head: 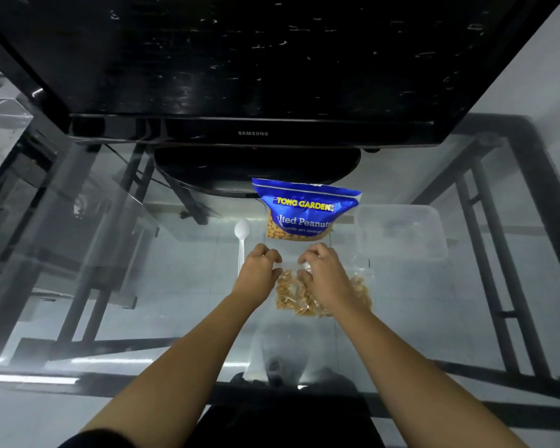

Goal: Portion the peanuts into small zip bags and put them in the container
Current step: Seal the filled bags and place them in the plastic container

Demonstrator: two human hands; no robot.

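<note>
A small clear zip bag of peanuts [293,295] lies on the glass table [143,286]. My left hand [259,270] pinches its top edge at the left, and my right hand [324,273] pinches the same edge at the right. A second filled zip bag [361,287] lies just right of my right wrist, partly hidden by it. The blue bag of salted peanuts [304,211] stands behind my hands. An empty clear plastic container [401,231] sits to its right. Left of the blue bag lies a white plastic spoon [242,236].
A large black Samsung monitor [253,76] on its stand fills the back of the table, close behind the blue bag. The table's black metal frame [485,253] shows through the glass. A clear box [0,118] stands at the far left.
</note>
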